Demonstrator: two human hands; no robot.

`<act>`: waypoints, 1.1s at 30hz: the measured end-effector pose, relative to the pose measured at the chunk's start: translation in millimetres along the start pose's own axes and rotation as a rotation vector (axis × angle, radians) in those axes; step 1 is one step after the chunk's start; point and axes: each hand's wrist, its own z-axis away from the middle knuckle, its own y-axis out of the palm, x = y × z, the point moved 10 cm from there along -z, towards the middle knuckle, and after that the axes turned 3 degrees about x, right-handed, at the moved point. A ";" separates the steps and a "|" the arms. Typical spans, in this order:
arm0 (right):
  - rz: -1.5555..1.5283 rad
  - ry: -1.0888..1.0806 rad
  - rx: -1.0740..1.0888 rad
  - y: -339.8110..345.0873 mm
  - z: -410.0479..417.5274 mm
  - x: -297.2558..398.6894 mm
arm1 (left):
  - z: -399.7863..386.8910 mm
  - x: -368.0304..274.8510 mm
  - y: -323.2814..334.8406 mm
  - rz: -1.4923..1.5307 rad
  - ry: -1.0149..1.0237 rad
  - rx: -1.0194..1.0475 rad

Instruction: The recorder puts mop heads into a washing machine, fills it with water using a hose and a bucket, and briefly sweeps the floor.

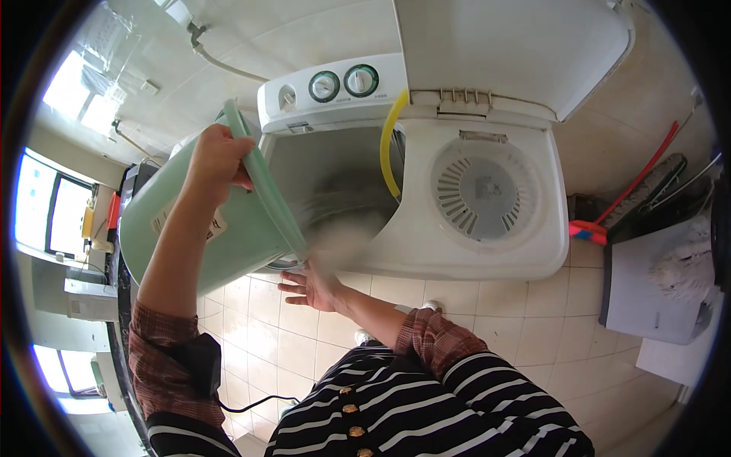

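A light green plastic bucket (251, 228) is tipped on its side, its mouth towards the wash tub (342, 171) of a white twin-tub washing machine. My left hand (220, 157) grips the bucket near its upper rim. Below the lower rim is my right hand (311, 288), fingers spread; whether it touches the rim is unclear. A pale blurred streak, perhaps water, crosses the tub's front edge beside the bucket mouth. A yellow hose (388, 143) hangs into the tub. The spin side has a round, slotted, translucent cover (484, 188).
Two dials (342, 83) sit on the machine's back panel, and a raised white lid (502, 51) stands behind the spin side. At right are a red-handled brush (591, 231) and a grey bin (657, 291). A dark-edged counter (123, 320) runs along the left.
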 end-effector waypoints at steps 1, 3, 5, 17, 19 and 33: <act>0.036 0.018 0.056 4.0 -1.9 -3.1 | 2.4 -3.1 7.1 -0.039 0.007 0.015; 0.015 0.015 0.096 6.9 -7.4 -7.1 | 9.8 -10.1 22.0 -0.039 0.012 0.030; -0.006 0.009 0.135 9.2 -12.5 -10.3 | 16.5 -18.7 34.9 -0.132 0.045 0.043; 0.462 0.286 -0.173 -2.7 -9.2 -10.2 | 33.9 -13.0 -21.3 -0.004 0.118 0.071; 0.884 0.309 -0.175 5.2 6.7 26.0 | 30.8 -10.5 -44.0 -0.030 0.178 0.029; 3.403 0.337 -0.786 -12.6 -11.0 326.3 | 42.4 42.8 -30.4 -0.411 0.511 -0.102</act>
